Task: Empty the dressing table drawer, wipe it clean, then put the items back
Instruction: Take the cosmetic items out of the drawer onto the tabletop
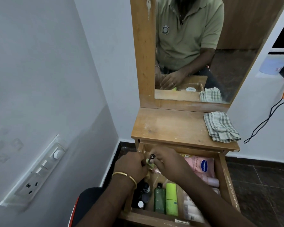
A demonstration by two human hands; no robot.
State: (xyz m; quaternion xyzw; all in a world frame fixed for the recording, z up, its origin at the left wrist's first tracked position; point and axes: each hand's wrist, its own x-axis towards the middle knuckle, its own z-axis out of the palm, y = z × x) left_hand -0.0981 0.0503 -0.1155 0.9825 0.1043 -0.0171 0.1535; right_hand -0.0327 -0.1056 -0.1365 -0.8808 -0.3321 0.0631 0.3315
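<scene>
The drawer (226, 176) of the wooden dressing table (170, 126) stands pulled out towards the person, and both hands are down in its far left corner. The left hand (131, 166), with a gold bangle (126, 176) on its wrist, has its fingers curled round something small and pale green that is mostly hidden between the two hands. The right hand (166, 163) meets it from the other side, fingers bent, pinching a small dark-capped item (152, 156) at the fingertips (what exactly it is, I cannot tell). The drawer is full of toiletries: a pink Vaseline bottle (202, 166) lies along the right side, a dark green bottle (159, 199) and a lime green tube (171, 199) lie side by side near the front edge, some small dark bottles (144, 195) sit at the front left, and white containers (192, 208) are partly covered by the right forearm. On the tabletop, at its right end, a folded checked cloth (221, 126) lies apart from the drawer. The mirror (203, 51) above reflects the person's green polo shirt, the hands and the cloth. A switch panel (38, 171) is fixed to the left wall, and a black cable (266, 120) hangs down the right wall.
</scene>
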